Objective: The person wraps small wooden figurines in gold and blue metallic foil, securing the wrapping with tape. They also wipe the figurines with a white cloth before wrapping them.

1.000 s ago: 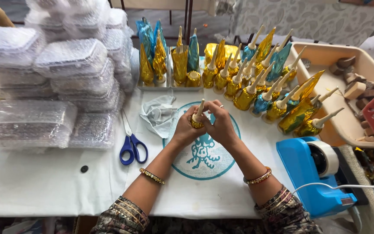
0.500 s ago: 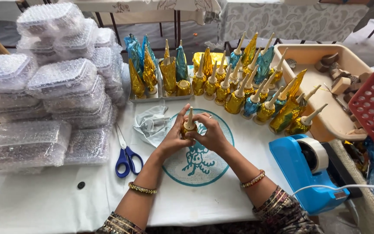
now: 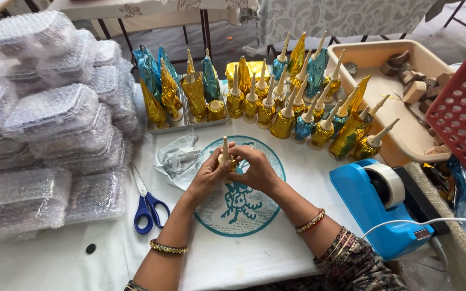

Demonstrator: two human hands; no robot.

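Holding a small cone upright above the tabletop.
My left hand and right hand both close around its gold-wrapped base, I think; scissors lie nearby.

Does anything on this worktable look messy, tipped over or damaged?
Little stands out. A crumpled face mask lies loose on the white table beside the hands, and several foil-wrapped cones at the right end of the row lean sideways rather than stand upright. Both hands, left hand and right hand, hold one cone-tipped piece upright.
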